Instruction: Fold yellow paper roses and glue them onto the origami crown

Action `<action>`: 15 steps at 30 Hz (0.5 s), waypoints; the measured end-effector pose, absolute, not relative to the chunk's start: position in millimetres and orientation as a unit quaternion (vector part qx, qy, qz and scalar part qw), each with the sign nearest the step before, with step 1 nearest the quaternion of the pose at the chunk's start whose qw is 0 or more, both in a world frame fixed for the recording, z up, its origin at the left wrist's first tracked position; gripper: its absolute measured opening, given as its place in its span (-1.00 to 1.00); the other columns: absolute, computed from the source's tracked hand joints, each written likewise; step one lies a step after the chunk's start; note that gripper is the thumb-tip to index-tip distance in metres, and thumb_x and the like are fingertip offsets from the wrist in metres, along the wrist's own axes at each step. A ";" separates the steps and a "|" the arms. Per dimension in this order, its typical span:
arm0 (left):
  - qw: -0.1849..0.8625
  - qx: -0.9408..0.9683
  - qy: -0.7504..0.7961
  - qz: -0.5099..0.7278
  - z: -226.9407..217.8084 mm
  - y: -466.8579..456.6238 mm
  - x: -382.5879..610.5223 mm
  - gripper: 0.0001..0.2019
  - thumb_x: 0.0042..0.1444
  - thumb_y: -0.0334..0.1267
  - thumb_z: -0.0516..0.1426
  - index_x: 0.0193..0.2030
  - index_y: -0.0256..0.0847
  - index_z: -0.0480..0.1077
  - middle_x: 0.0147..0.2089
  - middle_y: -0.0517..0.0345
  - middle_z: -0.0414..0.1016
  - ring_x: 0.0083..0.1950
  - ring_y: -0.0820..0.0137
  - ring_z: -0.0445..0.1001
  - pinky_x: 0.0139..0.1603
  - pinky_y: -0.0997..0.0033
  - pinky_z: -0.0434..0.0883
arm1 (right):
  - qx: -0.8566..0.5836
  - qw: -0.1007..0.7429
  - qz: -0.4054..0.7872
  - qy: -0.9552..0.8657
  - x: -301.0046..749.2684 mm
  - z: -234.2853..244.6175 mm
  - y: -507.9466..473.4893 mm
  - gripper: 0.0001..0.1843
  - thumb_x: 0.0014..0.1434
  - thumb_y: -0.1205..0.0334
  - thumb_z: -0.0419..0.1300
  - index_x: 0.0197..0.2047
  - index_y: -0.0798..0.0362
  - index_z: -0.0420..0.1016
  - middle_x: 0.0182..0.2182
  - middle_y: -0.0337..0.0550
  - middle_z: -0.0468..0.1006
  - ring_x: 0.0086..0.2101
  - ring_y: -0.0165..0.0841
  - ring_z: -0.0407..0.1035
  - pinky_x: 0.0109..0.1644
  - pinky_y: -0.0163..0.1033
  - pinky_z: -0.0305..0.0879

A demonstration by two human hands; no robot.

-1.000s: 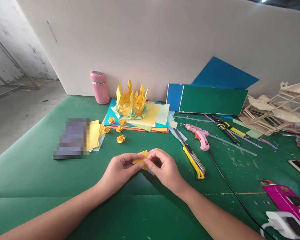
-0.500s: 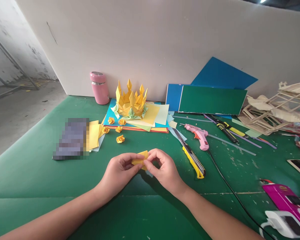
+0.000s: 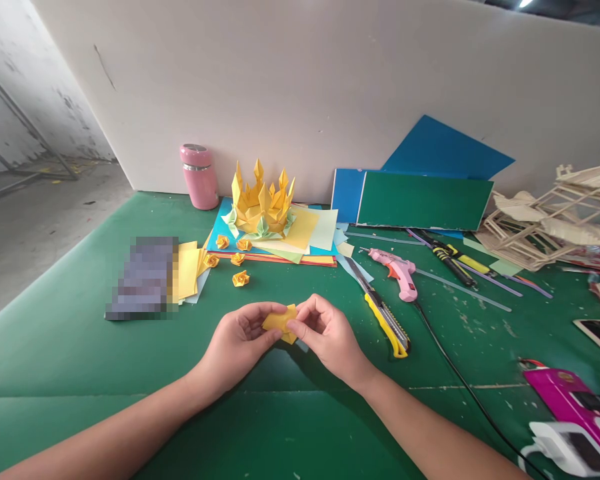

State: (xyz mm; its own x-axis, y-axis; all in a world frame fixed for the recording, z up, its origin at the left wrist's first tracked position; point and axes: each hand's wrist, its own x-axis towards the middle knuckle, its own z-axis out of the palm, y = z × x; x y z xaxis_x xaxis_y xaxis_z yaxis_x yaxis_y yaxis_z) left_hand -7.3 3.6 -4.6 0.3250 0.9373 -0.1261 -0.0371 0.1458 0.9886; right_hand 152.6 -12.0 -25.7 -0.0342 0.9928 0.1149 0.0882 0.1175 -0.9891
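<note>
A small folded piece of yellow paper (image 3: 281, 322) is pinched between both hands just above the green table (image 3: 80, 347). My left hand (image 3: 237, 343) grips its left side with thumb and fingers closed. Its right side is held by my right hand (image 3: 327, 337), fingers curled and pinching. Several small yellow paper roses (image 3: 241, 278) lie on the table beyond the hands, in front of a yellow origami crown (image 3: 261, 199) that sits on a stack of coloured paper sheets (image 3: 310, 240).
A yellow utility knife (image 3: 386, 320), pink glue gun (image 3: 399, 270) with black cord, pink bottle (image 3: 199, 175), blue and green boards (image 3: 420, 200), wooden stick models (image 3: 545, 220), yellow sheets (image 3: 187, 267), a magenta device (image 3: 570, 400) and a phone (image 3: 597, 333) surround the hands.
The yellow paper has turned slightly between the fingers and sits a little lower. Both hands stay in place, fingers shifting a bit.
</note>
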 end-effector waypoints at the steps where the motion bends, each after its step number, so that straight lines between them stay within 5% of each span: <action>1: 0.623 0.522 0.431 0.391 -4.7 3.6 -7.2 -0.67 -0.21 -0.16 0.32 -0.27 -0.23 0.48 -0.20 0.02 0.63 -0.16 0.20 0.59 -0.10 0.24 0.53 | -0.481 0.499 0.456 -0.558 152.6 -25.7 -12.1 -0.67 0.02 -0.01 0.26 -0.48 0.01 0.26 -0.50 -0.29 0.35 -0.47 -0.42 0.29 -0.36 -0.28 0.34; 15: 0.611 0.529 0.440 0.390 -5.6 3.3 -6.5 -0.67 -0.16 -0.10 0.30 -0.28 -0.24 0.45 -0.22 0.02 0.62 -0.19 0.25 0.58 -0.13 0.28 0.53 | -0.473 0.502 0.471 -0.551 151.8 -25.1 -12.8 -0.63 -0.02 -0.06 0.29 -0.48 0.01 0.26 -0.41 -0.21 0.41 -0.39 -0.37 0.36 -0.28 -0.22 0.40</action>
